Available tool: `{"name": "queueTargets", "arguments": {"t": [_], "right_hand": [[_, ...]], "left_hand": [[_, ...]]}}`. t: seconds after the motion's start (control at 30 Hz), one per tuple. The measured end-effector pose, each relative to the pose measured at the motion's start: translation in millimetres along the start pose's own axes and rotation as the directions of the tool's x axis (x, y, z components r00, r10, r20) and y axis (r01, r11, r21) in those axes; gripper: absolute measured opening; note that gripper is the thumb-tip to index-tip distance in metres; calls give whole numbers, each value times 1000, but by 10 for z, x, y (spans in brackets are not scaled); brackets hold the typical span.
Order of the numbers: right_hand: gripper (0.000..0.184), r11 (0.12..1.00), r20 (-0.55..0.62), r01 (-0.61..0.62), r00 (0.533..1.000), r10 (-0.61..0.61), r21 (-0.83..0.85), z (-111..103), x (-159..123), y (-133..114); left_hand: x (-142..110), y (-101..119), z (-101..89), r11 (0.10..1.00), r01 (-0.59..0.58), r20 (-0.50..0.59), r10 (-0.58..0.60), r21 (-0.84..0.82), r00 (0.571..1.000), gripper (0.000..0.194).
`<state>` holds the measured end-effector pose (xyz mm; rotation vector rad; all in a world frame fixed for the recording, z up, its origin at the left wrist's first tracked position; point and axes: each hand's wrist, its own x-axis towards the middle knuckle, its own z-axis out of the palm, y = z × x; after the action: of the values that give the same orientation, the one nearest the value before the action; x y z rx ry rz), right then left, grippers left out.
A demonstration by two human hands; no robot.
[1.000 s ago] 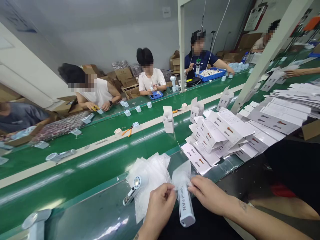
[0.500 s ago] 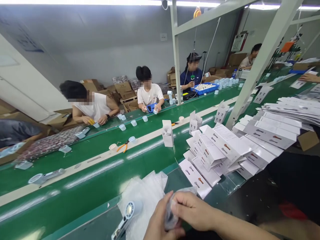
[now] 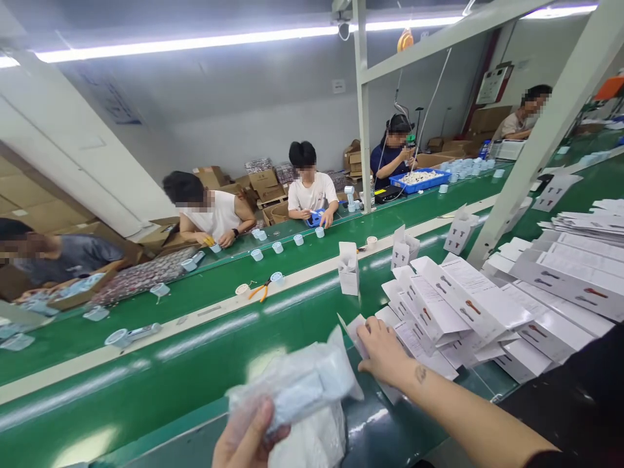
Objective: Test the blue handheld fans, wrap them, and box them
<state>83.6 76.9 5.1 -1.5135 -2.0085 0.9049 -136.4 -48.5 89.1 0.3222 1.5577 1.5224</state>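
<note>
My left hand (image 3: 246, 439) is closed on a bagged handheld fan (image 3: 302, 383), a pale blue fan inside a clear plastic bag, held up near the bottom middle. My right hand (image 3: 383, 351) reaches forward and rests on a flat white carton (image 3: 358, 331) at the near end of a fanned stack of flat cartons (image 3: 448, 312) printed with small fan pictures. Its fingers press onto the carton's edge. More clear bags (image 3: 314, 442) lie under the held fan.
A green conveyor belt (image 3: 195, 351) runs across. On it stand folded white boxes (image 3: 349, 268), orange pliers (image 3: 259, 290), small blue cups (image 3: 277, 247) and a loose fan (image 3: 130, 335). Several people sit along the far side. A metal frame post (image 3: 531, 143) rises at right.
My hands were together closing the bag around the fan. Now my left hand holds the bagged fan alone and my right hand has moved out to the carton stack. The view tilted up.
</note>
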Motion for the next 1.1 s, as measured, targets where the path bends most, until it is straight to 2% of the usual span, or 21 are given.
{"name": "queueTargets", "arguments": {"t": [0.07, 0.13, 0.17, 0.23, 0.3, 0.4, 0.47, 0.5, 0.57, 0.63, 0.7, 0.77, 0.83, 0.87, 0.9, 1.0, 1.03, 1.1], "right_hand": [[41, 975, -38, 119, 991, -128, -186, 69, -179, -78], [37, 904, -50, 218, 966, -254, -367, 180, -326, -99], [38, 872, -47, 246, 955, -292, -423, 241, -391, -88], [42, 856, -32, 266, 950, -312, -444, 342, -522, -43], [48, 872, 12, 290, 951, -310, -395, 368, -669, 3], [53, 903, 142, 368, 928, -344, -222, 226, -890, 14], [46, 887, 208, 441, 888, -410, -134, 56, -975, -9], [42, 871, 218, 476, 869, -444, -123, -28, -983, -16], [34, 840, 204, 525, 845, -494, -137, -155, -928, 0], [32, 838, 192, 532, 841, -507, -118, -200, -802, 66], [53, 862, 227, 505, 845, -484, -37, -164, -656, 169], [75, 885, 287, 464, 843, -455, 41, -78, -545, 275], [78, 900, 302, 431, 852, -428, 62, 24, -502, 360], [75, 908, 290, 415, 864, -411, 52, 73, -509, 389], [73, 916, 266, 399, 880, -394, 36, 117, -530, 410], [75, 927, 188, 374, 910, -370, 17, 232, -643, 435], [74, 923, 166, 384, 909, -382, 24, 268, -682, 437], [70, 914, 117, 404, 906, -406, 41, 338, -746, 439]], "left_hand": [[23, 122, 92, 988, -67, -10, 66, -143, 998, 42], [28, 138, 221, 972, -125, 40, 135, -197, 990, 42], [23, 112, 279, 973, -147, 80, 163, -179, 983, 42], [-8, 32, 340, 978, -208, 153, 210, -26, 966, 43], [-64, -27, 313, 923, -319, 203, 278, 214, 939, 42], [-165, -2, 179, 710, -528, 381, 378, 467, 844, 34], [-214, 49, 102, 594, -630, 501, 396, 500, 770, 27], [-230, 65, 75, 562, -657, 526, 405, 502, 748, 25], [-250, 61, 41, 540, -671, 516, 433, 508, 739, 24], [-266, 16, 14, 520, -672, 504, 445, 527, 740, 22], [-296, -41, -15, 464, -696, 545, 434, 547, 717, 16], [-348, -76, -38, 351, -760, 627, 430, 546, 649, 11], [-425, -65, -28, 187, -816, 704, 423, 548, 570, 22], [-472, -39, 1, 93, -817, 728, 404, 569, 554, 30], [-522, -1, 50, 0, -795, 741, 362, 607, 566, 35], [-679, 147, 320, -245, -663, 703, 151, 708, 695, 38], [-724, 193, 441, -308, -639, 688, 77, 704, 721, 37], [-786, 268, 702, -395, -635, 685, -20, 664, 728, 35]]}}
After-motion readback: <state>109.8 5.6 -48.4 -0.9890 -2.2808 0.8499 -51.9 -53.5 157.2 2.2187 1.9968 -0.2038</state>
